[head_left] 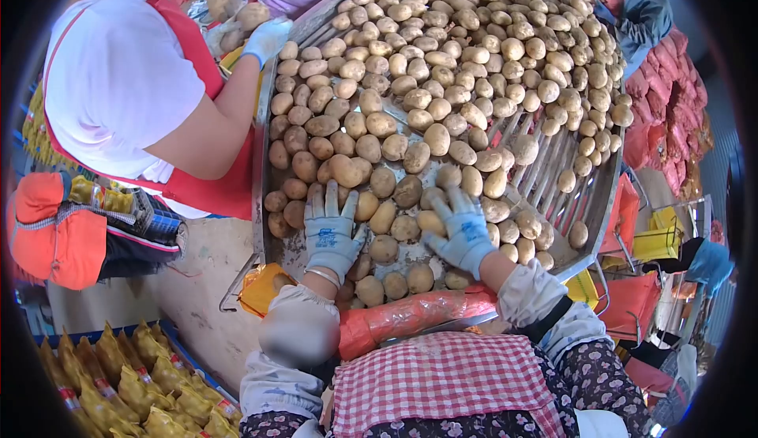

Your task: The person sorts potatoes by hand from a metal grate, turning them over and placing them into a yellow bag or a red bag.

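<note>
Many brown potatoes (417, 157) cover a metal sorting table (316, 263) in front of me. My left hand (333, 233), in a light blue glove, lies with its fingers stretched forward at the potatoes near the table's left side. To the right, my right hand (461, 233), gloved alike, has its fingers apart and touches potatoes beside it; the fingertips partly hide among them. Between both hands lie several loose potatoes (384, 248). A red plastic-wrapped roll (418, 317) runs along the near edge, just before my checked apron (442, 383).
A co-worker in a white top (126, 82) and red apron stands at the table's left, one gloved hand (268, 39) on its rim. Yellow bags (142, 375) fill a blue crate at lower left. Red sacks (667, 110) are stacked at right. Metal slats (545, 173) show among the potatoes.
</note>
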Action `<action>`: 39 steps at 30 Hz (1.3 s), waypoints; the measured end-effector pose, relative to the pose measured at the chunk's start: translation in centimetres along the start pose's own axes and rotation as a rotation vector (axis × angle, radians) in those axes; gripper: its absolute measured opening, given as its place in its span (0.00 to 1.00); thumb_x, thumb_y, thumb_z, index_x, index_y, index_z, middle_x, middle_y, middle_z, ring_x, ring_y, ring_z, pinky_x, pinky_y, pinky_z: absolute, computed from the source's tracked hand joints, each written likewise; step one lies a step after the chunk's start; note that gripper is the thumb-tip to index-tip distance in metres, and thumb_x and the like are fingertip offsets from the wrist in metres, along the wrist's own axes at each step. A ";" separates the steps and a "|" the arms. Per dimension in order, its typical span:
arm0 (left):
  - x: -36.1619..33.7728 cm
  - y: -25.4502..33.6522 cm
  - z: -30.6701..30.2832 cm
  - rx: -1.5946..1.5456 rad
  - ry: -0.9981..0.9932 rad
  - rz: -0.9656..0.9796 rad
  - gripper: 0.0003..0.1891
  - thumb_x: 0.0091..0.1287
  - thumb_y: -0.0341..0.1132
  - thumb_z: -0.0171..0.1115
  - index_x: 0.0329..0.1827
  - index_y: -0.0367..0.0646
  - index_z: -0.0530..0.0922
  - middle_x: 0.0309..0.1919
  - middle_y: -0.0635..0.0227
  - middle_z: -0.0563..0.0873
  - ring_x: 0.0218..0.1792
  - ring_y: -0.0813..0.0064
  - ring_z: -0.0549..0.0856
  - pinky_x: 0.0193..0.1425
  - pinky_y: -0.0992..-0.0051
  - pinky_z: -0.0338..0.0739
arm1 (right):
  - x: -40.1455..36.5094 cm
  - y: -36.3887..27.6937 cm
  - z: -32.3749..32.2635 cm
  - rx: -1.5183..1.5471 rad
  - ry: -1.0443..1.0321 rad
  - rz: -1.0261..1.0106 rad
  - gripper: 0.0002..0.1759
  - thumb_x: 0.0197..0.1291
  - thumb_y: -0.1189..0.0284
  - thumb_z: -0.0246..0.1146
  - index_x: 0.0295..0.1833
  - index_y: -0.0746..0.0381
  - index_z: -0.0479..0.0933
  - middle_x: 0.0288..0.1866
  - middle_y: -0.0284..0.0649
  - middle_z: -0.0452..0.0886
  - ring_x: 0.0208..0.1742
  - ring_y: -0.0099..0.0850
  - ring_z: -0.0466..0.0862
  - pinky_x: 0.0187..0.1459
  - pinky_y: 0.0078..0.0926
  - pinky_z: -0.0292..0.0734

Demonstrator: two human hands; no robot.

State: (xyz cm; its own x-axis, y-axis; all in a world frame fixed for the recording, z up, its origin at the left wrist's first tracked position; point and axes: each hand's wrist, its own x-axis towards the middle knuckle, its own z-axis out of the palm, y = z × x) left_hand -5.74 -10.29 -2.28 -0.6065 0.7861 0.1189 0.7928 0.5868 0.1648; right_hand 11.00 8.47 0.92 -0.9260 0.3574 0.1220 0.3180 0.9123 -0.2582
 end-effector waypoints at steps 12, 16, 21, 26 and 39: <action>0.6 0.6 -0.5 -0.251 0.088 0.040 0.30 0.50 0.57 0.66 0.43 0.38 0.84 0.66 0.54 0.70 0.71 0.46 0.59 0.75 0.50 0.49 | -2.9 -0.1 -2.1 0.602 -0.070 0.043 0.27 0.59 0.60 0.63 0.61 0.62 0.73 0.63 0.51 0.73 0.65 0.48 0.72 0.65 0.42 0.67; -0.9 0.9 -1.2 0.006 0.024 0.032 0.35 0.52 0.59 0.63 0.53 0.36 0.79 0.60 0.53 0.74 0.69 0.47 0.63 0.73 0.51 0.54 | -2.9 -0.5 -3.6 0.187 -0.207 0.087 0.31 0.57 0.55 0.64 0.64 0.56 0.70 0.69 0.52 0.66 0.66 0.49 0.70 0.64 0.45 0.67; -3.4 -0.6 -6.2 0.052 -0.297 -0.219 0.36 0.53 0.58 0.63 0.58 0.38 0.76 0.59 0.51 0.74 0.66 0.46 0.66 0.70 0.54 0.59 | -1.4 -2.6 -3.7 -0.077 -0.511 -0.243 0.29 0.53 0.50 0.64 0.58 0.52 0.74 0.58 0.47 0.69 0.55 0.47 0.74 0.50 0.44 0.73; 1.2 1.4 -5.3 -0.159 0.188 0.110 0.32 0.63 0.49 0.59 0.68 0.41 0.68 0.67 0.47 0.67 0.66 0.45 0.67 0.70 0.52 0.59 | -1.2 -6.9 0.1 0.049 -0.453 -0.553 0.17 0.53 0.58 0.64 0.47 0.52 0.77 0.47 0.42 0.75 0.48 0.40 0.78 0.44 0.39 0.73; 0.7 0.6 -5.0 -0.461 0.034 -0.063 0.20 0.64 0.43 0.56 0.54 0.39 0.78 0.56 0.51 0.79 0.57 0.45 0.76 0.66 0.54 0.68 | 0.3 0.0 -1.1 0.508 -0.361 -0.162 0.15 0.58 0.60 0.60 0.45 0.58 0.79 0.48 0.50 0.80 0.51 0.50 0.78 0.55 0.41 0.74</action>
State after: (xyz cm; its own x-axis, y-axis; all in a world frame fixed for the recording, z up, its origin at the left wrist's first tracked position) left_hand -5.99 -10.42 2.78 -0.6602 0.7406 0.1252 0.6497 0.4794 0.5900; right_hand 10.99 8.82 2.01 -0.9926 0.0523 -0.1099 0.1144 0.7086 -0.6963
